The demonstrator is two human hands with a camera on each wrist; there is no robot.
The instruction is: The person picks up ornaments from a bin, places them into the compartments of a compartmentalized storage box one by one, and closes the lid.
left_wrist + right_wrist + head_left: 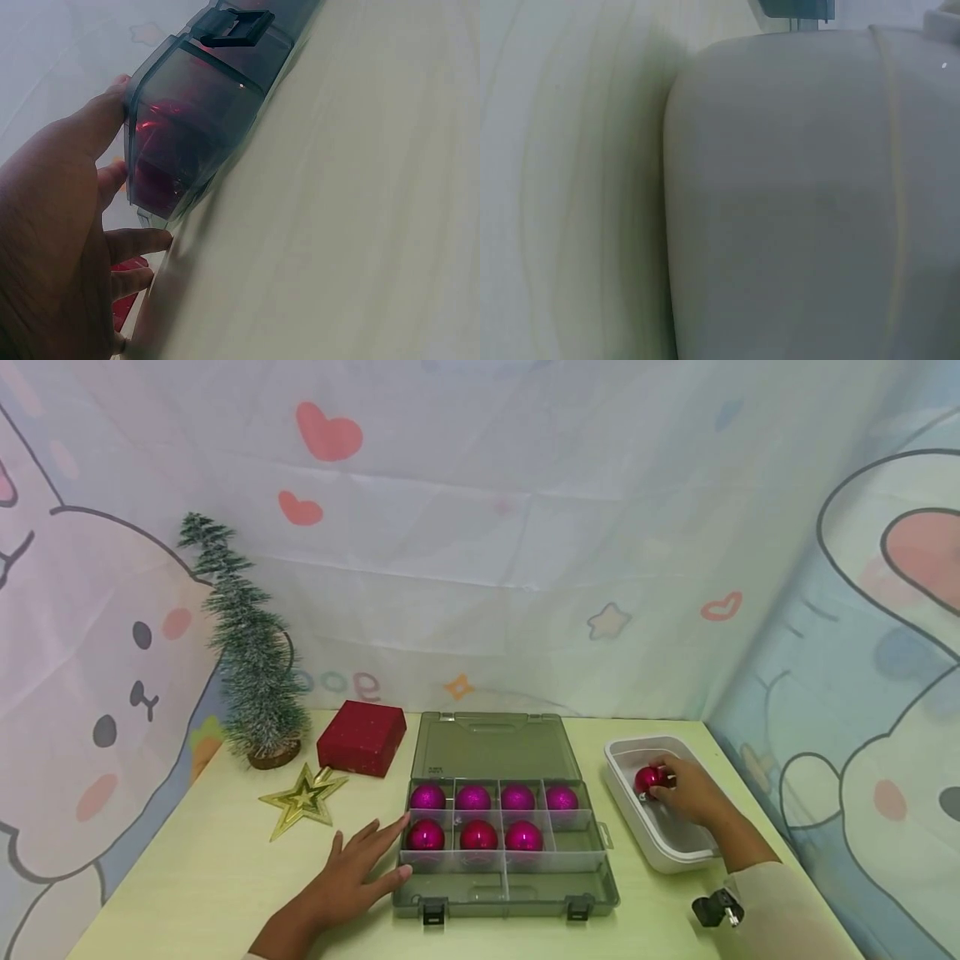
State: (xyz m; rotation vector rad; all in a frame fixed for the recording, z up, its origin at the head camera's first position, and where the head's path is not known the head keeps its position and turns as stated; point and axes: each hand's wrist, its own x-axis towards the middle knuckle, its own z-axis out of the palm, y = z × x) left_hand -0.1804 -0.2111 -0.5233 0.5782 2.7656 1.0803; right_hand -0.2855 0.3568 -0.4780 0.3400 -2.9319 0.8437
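My right hand point(692, 789) reaches into a white plastic tub point(651, 852) and pinches a shiny red Christmas ball point(647, 779) between thumb and fingers. With its fingers spread, my left hand point(347, 875) touches the left side of a grey-green translucent divided box point(543, 908), whose lid point(491, 747) lies back. Glittery magenta balls point(472, 797) fill the box's back row. In the middle row sit a shiny magenta ball point(426, 836), a red ball point(478, 836) and another magenta ball point(524, 837). In the right wrist view the tub's wall point(795, 195) hides the hand.
Left of the box lie a gold star point(303, 797) and a dark red square box point(362, 737). Behind the star stands a small frosted Christmas tree point(255, 668) on a wooden base. A printed cloth point(510, 543) hangs behind the pale yellow table point(202, 860).
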